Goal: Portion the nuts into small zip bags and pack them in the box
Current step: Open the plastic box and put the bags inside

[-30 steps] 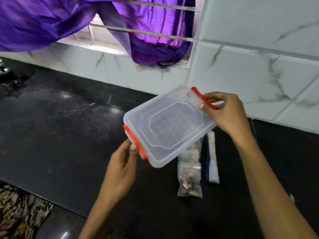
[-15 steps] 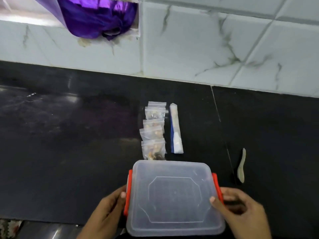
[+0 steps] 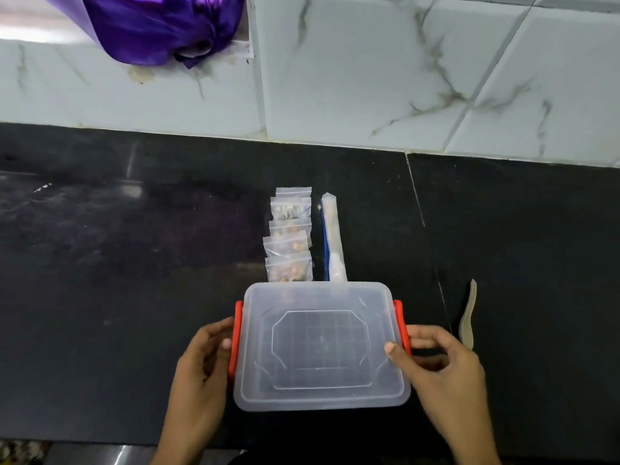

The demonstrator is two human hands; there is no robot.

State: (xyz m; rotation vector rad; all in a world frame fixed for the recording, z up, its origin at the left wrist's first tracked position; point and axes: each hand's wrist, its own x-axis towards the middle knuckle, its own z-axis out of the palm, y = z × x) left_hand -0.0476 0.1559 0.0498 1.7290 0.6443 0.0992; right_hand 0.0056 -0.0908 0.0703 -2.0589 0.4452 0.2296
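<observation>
A clear plastic box (image 3: pixel 320 345) with its lid on and red side clips stands on the black counter near the front edge. My left hand (image 3: pixel 204 360) holds its left red clip, thumb on the clip. My right hand (image 3: pixel 436 357) grips the right red clip, thumb on the lid. Just behind the box lies a row of several small zip bags of nuts (image 3: pixel 290 238). To their right lies a long narrow packet (image 3: pixel 332 236) with a blue strip.
A thin pale spoon-like strip (image 3: pixel 468 318) lies on the black counter (image 3: pixel 117 280) to the right of the box. White marble tiles (image 3: pixel 369 78) line the wall behind. A purple cloth (image 3: pixel 157 25) hangs at the top left.
The box was held tilted in the air a second ago; it now sits flat on the counter in front of the bags. Both hands stay at its red clips.
</observation>
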